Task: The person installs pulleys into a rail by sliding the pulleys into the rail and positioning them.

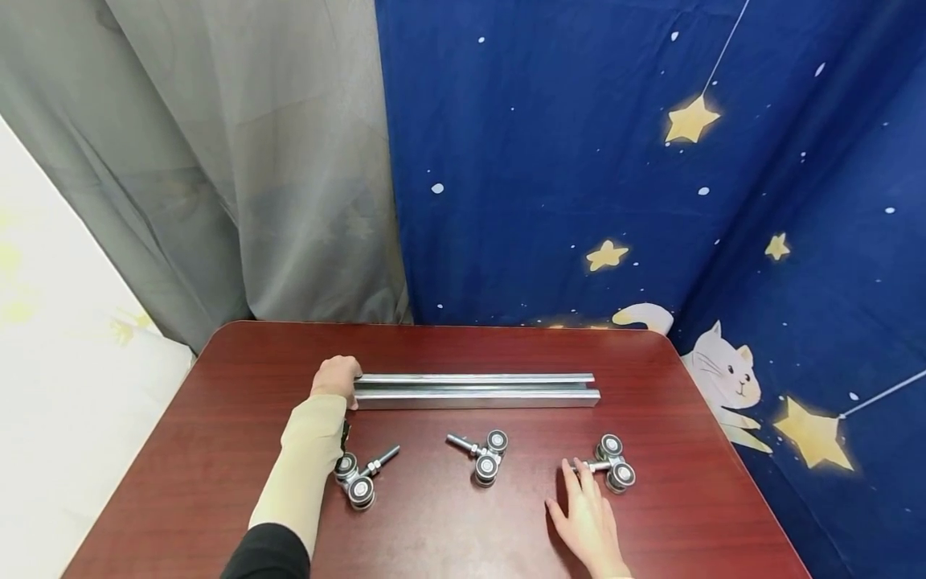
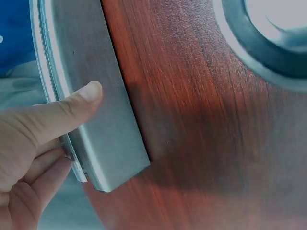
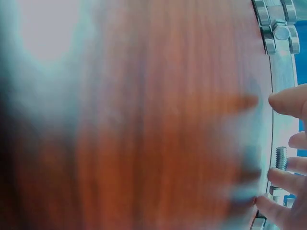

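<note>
A silver metal channel rail (image 1: 477, 400) with a slot along its top lies crosswise on the table. My left hand (image 1: 337, 380) grips its left end; in the left wrist view the thumb (image 2: 88, 93) presses the near side wall and the fingers curl behind the rail. Closer to me lie three roller trolleys with threaded bolts: one at left (image 1: 359, 489), partly behind the left forearm, one in the middle (image 1: 486, 458), one at right (image 1: 615, 465). Over the right trolley's bolt, my right hand (image 1: 587, 523) spreads its fingers; whether they touch it I cannot tell.
The dark red wooden table (image 1: 448, 539) has rounded far corners. Behind it hang a grey curtain (image 1: 311, 161) and a blue curtain (image 1: 535, 161) with stars and a cat. A white patterned surface (image 1: 72, 386) lies beyond the left edge.
</note>
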`<action>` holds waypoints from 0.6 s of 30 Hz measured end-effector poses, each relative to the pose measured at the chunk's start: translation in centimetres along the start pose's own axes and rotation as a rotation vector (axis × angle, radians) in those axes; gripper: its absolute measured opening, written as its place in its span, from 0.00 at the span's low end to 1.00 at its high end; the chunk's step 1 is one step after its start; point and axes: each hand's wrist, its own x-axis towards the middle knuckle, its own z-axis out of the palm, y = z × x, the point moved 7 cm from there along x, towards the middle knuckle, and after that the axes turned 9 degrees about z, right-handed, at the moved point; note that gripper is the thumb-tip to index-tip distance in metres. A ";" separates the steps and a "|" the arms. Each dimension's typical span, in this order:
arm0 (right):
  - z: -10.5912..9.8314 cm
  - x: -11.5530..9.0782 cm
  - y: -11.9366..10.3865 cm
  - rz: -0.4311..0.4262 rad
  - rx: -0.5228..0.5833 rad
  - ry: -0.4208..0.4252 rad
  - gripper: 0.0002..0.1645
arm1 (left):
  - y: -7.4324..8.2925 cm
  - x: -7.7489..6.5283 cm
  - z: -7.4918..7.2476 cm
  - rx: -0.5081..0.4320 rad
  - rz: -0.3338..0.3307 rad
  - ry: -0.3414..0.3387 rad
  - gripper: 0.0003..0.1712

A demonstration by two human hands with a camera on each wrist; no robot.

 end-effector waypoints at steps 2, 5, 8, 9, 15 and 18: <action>-0.1 0.2 -0.1 -0.021 -0.001 0.028 0.33 | -0.2 -0.1 -0.1 -0.003 -0.026 0.007 0.34; -0.7 1.0 -0.1 -0.072 -0.013 0.121 0.26 | -0.3 0.1 -0.1 -0.007 -0.047 0.017 0.34; -1.3 1.6 -0.2 -0.147 -0.039 0.219 0.20 | -0.3 0.2 0.0 0.008 -0.048 0.012 0.34; -1.5 1.8 -0.2 -0.172 -0.050 0.241 0.18 | -0.3 0.1 0.0 0.016 -0.050 0.008 0.35; -1.5 2.4 -0.3 -0.266 -0.123 0.273 0.14 | -0.4 0.1 0.0 0.049 -0.053 0.003 0.35; -1.3 2.7 -0.1 -0.272 -0.140 0.267 0.14 | -0.4 0.1 0.0 0.051 -0.050 0.006 0.35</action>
